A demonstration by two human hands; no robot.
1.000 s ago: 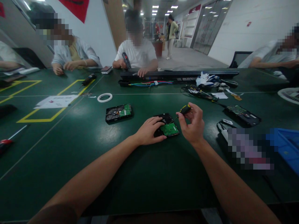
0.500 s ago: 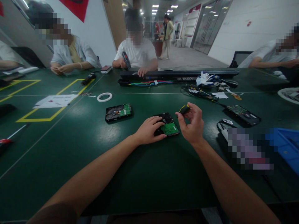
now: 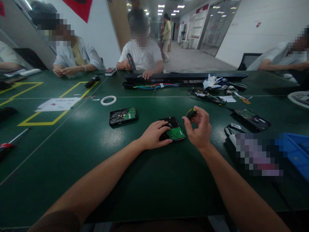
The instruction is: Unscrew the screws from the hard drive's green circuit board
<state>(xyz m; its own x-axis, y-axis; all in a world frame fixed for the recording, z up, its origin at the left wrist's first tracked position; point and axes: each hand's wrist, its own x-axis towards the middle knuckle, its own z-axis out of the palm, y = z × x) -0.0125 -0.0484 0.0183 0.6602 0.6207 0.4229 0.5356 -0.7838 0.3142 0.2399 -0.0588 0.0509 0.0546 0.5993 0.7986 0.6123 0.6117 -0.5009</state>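
A hard drive [image 3: 176,134] lies on the green table with its circuit board facing up. My left hand [image 3: 154,134] grips it from the left, fingers across its top and thumb along the near edge, covering part of it. My right hand [image 3: 201,128] is closed around a black and yellow screwdriver [image 3: 191,113], held at a slant just right of the drive. The screwdriver's shaft and tip are hard to make out. Another hard drive [image 3: 123,116] rests farther left, and a third hard drive [image 3: 251,119] sits to the right.
A white tape ring [image 3: 108,100], paper sheets [image 3: 58,104] and a red-handled screwdriver [image 3: 6,146] lie to the left. At right are a blue bin [image 3: 298,151] and cables [image 3: 205,95]. Across the table, a person holds a power drill [image 3: 131,62] behind a long black bar [image 3: 185,76].
Both my hands stay almost where they were, on the hard drive and the screwdriver. The screwdriver's thin shaft shows less clearly now. A standing person in the background has moved left.
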